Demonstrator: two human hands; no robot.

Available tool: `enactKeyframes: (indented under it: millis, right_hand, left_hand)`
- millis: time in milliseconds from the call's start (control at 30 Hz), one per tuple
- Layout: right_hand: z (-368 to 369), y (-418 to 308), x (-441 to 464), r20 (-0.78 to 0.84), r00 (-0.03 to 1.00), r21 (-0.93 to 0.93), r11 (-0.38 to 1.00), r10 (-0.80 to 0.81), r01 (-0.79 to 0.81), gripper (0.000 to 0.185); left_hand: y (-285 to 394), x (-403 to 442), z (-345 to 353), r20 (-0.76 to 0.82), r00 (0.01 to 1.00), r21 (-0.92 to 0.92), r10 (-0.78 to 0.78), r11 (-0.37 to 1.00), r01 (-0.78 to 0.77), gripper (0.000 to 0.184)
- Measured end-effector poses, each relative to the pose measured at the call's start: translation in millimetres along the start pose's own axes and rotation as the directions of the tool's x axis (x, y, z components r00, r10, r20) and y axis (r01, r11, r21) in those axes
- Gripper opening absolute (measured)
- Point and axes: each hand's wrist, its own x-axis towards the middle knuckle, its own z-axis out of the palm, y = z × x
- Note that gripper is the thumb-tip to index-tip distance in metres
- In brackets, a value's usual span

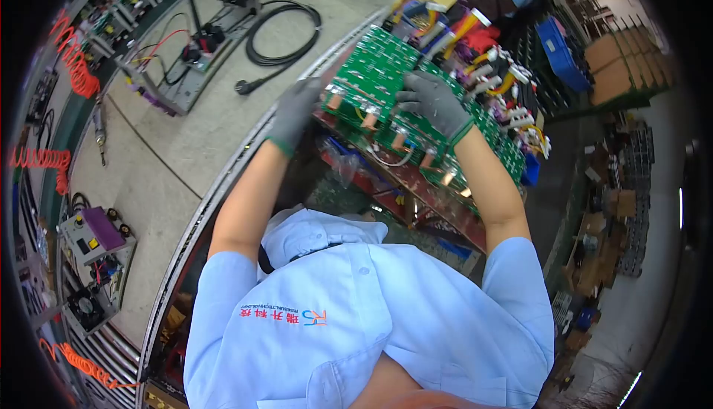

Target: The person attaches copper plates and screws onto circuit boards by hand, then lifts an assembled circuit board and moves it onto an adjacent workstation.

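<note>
Green circuit boards with copper-coloured and silvery parts lie in a row along a dark red bench edge. My left hand (297, 108), in a grey glove with a green cuff, is beside the left edge of the nearest green circuit board (375, 64). Its fingers are blurred, so I cannot tell whether they grip that edge. Over the right side of the same board is my gloved right hand (434, 103), fingers stretched out and slightly apart. More green boards (486, 131) extend to the lower right, partly under my right hand and forearm.
Wires with white connectors (512, 75) are heaped behind the boards. A blue bin (562, 54) stands at the upper right. Left of the bench, a coiled black cable (284, 34) and a metal fixture (186, 75) rest on a grey surface. Orange coiled hoses (78, 67) hang farther left.
</note>
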Motion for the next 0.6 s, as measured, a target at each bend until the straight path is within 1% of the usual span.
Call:
enactKeyframes:
  millis: [33, 67, 100, 133, 167, 200, 233, 300, 367, 433, 467, 500, 533, 567, 600]
  right_hand:
    - [-2, 2, 15, -0.045, 0.998, -0.025, 0.999, 0.033, -0.034, 0.041]
    - [0, -3, 18, -0.082, 0.995, -0.051, 0.996, 0.064, -0.068, 0.041]
    - [3, -7, 17, -0.102, 0.990, -0.083, 0.991, 0.096, -0.105, 0.040]
    - [7, -9, 16, -0.092, 0.992, -0.136, 0.985, 0.090, -0.102, 0.039]
    - [9, -12, 14, -0.075, 0.994, -0.192, 0.977, 0.081, -0.094, 0.039]
    - [8, -13, 16, -0.052, 0.996, -0.275, 0.957, 0.076, -0.087, 0.034]
    - [12, -13, 21, 0.029, 0.996, -0.304, 0.950, 0.088, -0.076, 0.034]
    - [10, -12, 29, -0.143, 0.987, -0.324, 0.938, 0.076, -0.119, 0.026]
    - [-13, 3, 50, -0.090, 0.995, -0.227, 0.972, 0.041, -0.061, 0.020]
    - [-19, 11, 54, -0.098, 0.995, -0.232, 0.973, -0.022, -0.001, 0.015]
    - [-14, 10, 55, -0.062, 0.998, -0.230, 0.973, -0.018, 0.003, 0.015]
    - [-9, 2, 51, -0.080, 0.995, -0.077, 0.995, 0.055, -0.061, 0.013]
    - [-8, -5, 47, -0.094, 0.986, 0.071, 0.989, 0.136, -0.130, 0.011]
    - [-8, -10, 45, -0.080, 0.986, 0.053, 0.989, 0.146, -0.142, 0.011]
    - [-6, -14, 42, 0.014, 0.985, 0.167, 0.971, 0.172, -0.172, 0.010]
  left_hand:
    - [-12, 18, -2, 0.066, 0.996, 0.137, 0.054, 0.989, -0.063, 0.051]
    - [10, 12, 10, 0.139, 0.990, 0.151, -0.020, 0.988, -0.001, 0.044]
    - [-1, 29, 12, 0.202, 0.977, 0.241, -0.068, 0.970, 0.017, 0.045]
    - [9, 25, 21, 0.162, 0.985, 0.352, -0.058, 0.936, -0.003, 0.047]
    - [8, 32, 23, 0.172, 0.975, 0.355, -0.141, 0.932, 0.072, 0.054]
    - [-9, 51, 23, 0.275, 0.961, 0.312, -0.044, 0.949, -0.046, 0.056]
    - [-3, 51, 27, 0.230, 0.972, 0.477, -0.035, 0.875, -0.081, 0.056]
    - [23, 39, 24, 0.232, 0.972, 0.554, -0.035, 0.826, -0.103, 0.055]
    - [16, 48, 25, 0.275, 0.957, 0.520, -0.096, 0.852, -0.064, 0.056]
    - [19, 38, 28, 0.236, 0.972, 0.512, 0.007, 0.849, -0.131, 0.055]
    - [23, 36, 30, 0.203, 0.979, 0.523, 0.011, 0.844, -0.117, 0.055]
    - [27, 33, 35, 0.187, 0.982, 0.545, 0.039, 0.827, -0.137, 0.054]
    - [31, 30, 37, 0.176, 0.982, 0.560, 0.065, 0.814, -0.154, 0.053]
    - [37, 26, 36, 0.154, 0.986, 0.550, 0.066, 0.823, -0.141, 0.053]
    - [43, 20, 35, 0.180, 0.983, 0.505, 0.047, 0.853, -0.133, 0.052]
